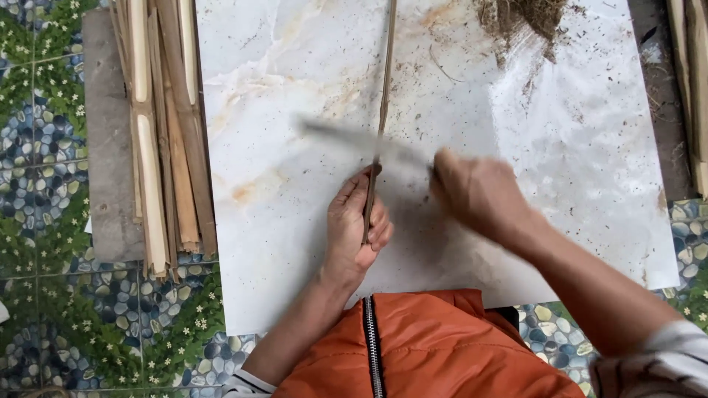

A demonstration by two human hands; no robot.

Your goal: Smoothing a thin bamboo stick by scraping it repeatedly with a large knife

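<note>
Over marble tile (295, 243), left hand (358, 232) grips bamboo strip (384, 81).

A big white marble-look slab (295, 243) lies flat on the floor (44, 206). It has pale orange streaks on it. This slab is the surface. Small brown bits and dust are scattered over it, mostly on the far right part. A heap of brown fibres (525, 16) sits on its top edge. The floor has tiles with a picture of round pebbles, green leaves and little white flowers. A grey plank (107, 147) lies on the floor just beside the left edge of the slab. A bundle of long split bamboo strips (162, 133) lies on that plank. More strips (693, 81) lie at the right edge.
</note>
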